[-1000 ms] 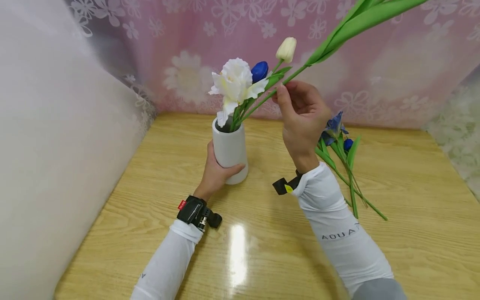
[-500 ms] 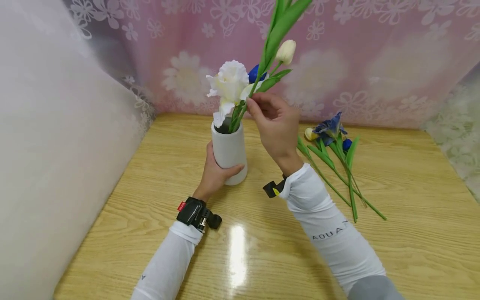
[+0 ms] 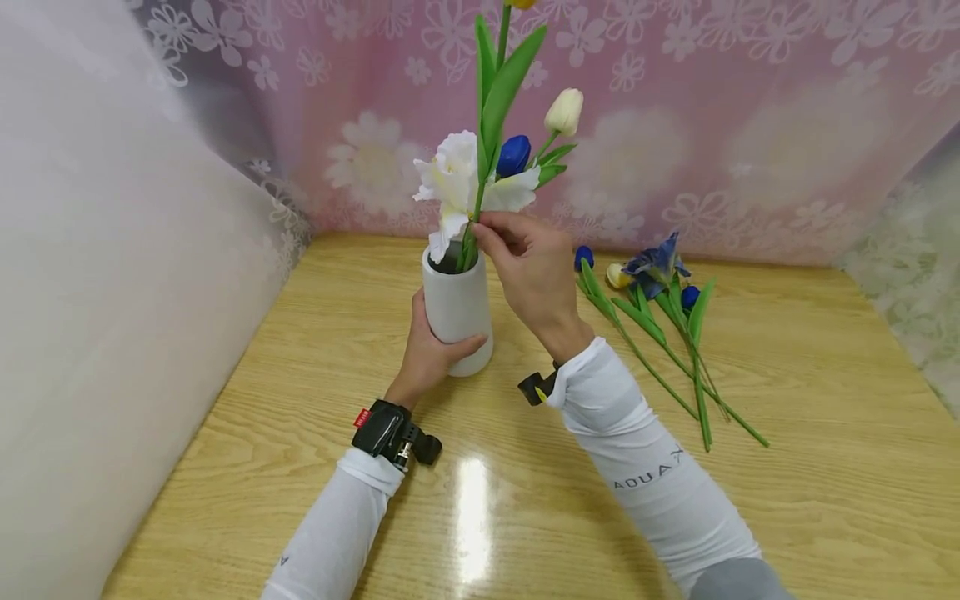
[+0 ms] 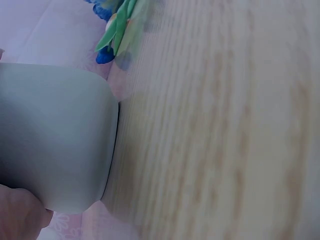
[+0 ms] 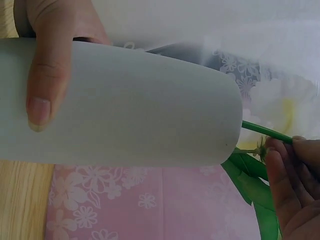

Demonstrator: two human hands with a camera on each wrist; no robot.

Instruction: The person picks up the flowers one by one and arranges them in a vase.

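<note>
My left hand (image 3: 429, 357) grips the lower part of a white vase (image 3: 459, 304) that stands upright on the table. Between thumb and fingertips, my right hand (image 3: 538, 271) pinches the green stem of a tulip (image 3: 507, 96) just above the rim. Only the yellow-orange underside of its bloom shows at the top edge. Its lower stem runs into the vase mouth, as the stem (image 5: 267, 131) in the right wrist view also shows. A white iris (image 3: 452, 171), a blue tulip (image 3: 513, 156) and a cream tulip (image 3: 564, 112) stand in the vase.
To the right on the wooden table (image 3: 787, 350) lie several loose flowers, among them a blue iris (image 3: 658, 265), a pale yellow tulip (image 3: 618, 275) and a blue tulip (image 3: 584, 258). A pink floral curtain (image 3: 667, 167) hangs behind. White sheeting (image 3: 90, 250) closes the left side.
My right hand has moved left and down to the vase mouth, and the held tulip has swung from a rightward slant to nearly upright. The left hand stays on the vase.
</note>
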